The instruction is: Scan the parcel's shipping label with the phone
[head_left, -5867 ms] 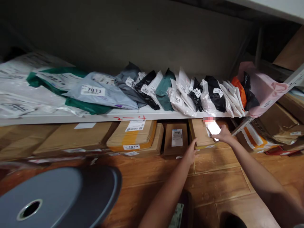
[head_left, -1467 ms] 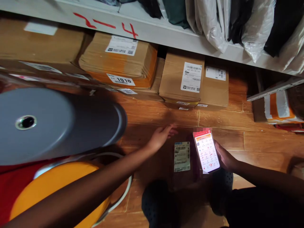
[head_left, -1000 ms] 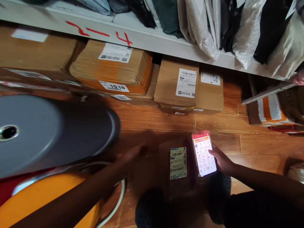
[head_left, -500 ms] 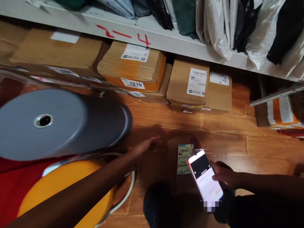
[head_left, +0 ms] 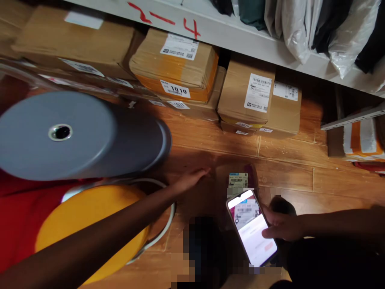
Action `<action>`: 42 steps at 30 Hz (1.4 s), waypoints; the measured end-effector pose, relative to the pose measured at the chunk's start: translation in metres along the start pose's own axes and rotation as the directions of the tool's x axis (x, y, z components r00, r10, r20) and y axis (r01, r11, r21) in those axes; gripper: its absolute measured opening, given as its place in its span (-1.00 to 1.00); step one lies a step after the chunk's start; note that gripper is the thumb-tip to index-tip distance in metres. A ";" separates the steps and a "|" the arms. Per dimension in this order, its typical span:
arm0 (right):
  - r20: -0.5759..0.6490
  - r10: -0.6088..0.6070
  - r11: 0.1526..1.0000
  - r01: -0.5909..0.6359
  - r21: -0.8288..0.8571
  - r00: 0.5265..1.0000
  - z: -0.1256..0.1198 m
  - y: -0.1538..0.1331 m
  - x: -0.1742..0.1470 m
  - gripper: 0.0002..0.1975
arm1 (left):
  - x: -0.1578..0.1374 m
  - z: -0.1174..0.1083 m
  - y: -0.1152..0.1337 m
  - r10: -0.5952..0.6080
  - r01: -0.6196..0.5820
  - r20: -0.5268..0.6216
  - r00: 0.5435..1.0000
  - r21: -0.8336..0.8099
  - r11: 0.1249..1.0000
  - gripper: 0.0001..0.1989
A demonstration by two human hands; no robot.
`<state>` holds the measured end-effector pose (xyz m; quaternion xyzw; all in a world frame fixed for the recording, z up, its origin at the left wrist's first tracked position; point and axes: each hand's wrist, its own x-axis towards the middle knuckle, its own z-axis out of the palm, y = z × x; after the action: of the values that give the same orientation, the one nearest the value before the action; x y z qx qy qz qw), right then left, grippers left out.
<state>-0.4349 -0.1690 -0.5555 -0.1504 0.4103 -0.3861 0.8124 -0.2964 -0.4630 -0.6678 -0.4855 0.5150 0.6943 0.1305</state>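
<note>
My right hand holds a lit smartphone flat over a small brown parcel lying on the wooden floor. Part of the parcel's white label shows just beyond the phone's top edge. My left hand rests with fingers stretched out on the floor at the parcel's left side, holding nothing.
Cardboard boxes sit under a white shelf marked "2-4"; one box bears a "1010" sticker, another a barcode label. Plastic mailers line the shelf. A grey round stool seat and a yellow round object stand at left.
The phone has come down and left over the parcel's label, and its screen changed from a red app page to a scan view. My left hand drew back from the boxes to the floor.
</note>
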 end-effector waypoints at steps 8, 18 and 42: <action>-0.003 -0.026 0.999 0.026 0.042 1.000 0.002 -0.002 0.000 0.04 | -0.042 0.017 0.025 0.092 -0.168 0.374 0.923 0.177 0.970 -0.58; -0.026 -0.055 0.998 0.056 0.037 0.998 -0.002 0.008 0.002 0.13 | -0.089 0.041 0.042 0.114 -0.223 0.658 0.744 0.085 0.971 -0.53; -0.054 0.075 0.801 -0.028 0.599 0.996 -0.022 -0.021 0.000 -0.21 | -0.075 0.065 0.029 0.240 -0.218 0.432 0.870 -0.099 0.971 -0.29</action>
<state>-0.4623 -0.1809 -0.5573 0.1386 0.3020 -0.4785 0.8127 -0.3140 -0.3970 -0.5909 -0.2542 0.5093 0.8086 0.1489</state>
